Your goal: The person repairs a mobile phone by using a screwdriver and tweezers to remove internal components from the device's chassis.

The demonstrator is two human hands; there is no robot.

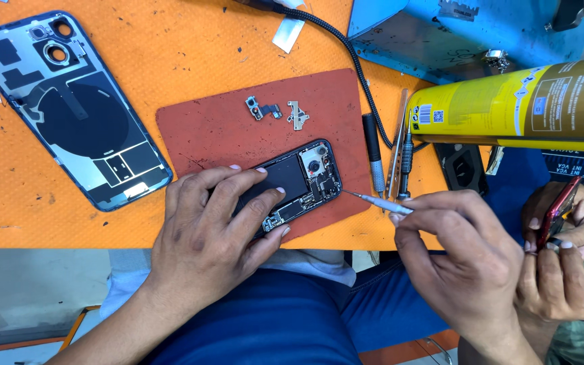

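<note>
An opened smartphone (309, 177) with its battery and circuit board showing lies on a dark red mat (217, 128). My left hand (214, 226) rests flat over the phone's lower half and holds it down. My right hand (451, 253) pinches a thin screwdriver (378, 201); its tip points left and sits just off the phone's right edge. Two small loose metal parts (278, 111) lie on the mat above the phone.
The phone's detached back cover (69, 115) lies on the orange mat (170, 47) at left. More screwdrivers and tweezers (390, 152) lie right of the red mat. A yellow spray can (515, 101) lies at right. Another person's hands hold a red phone (559, 216) at far right.
</note>
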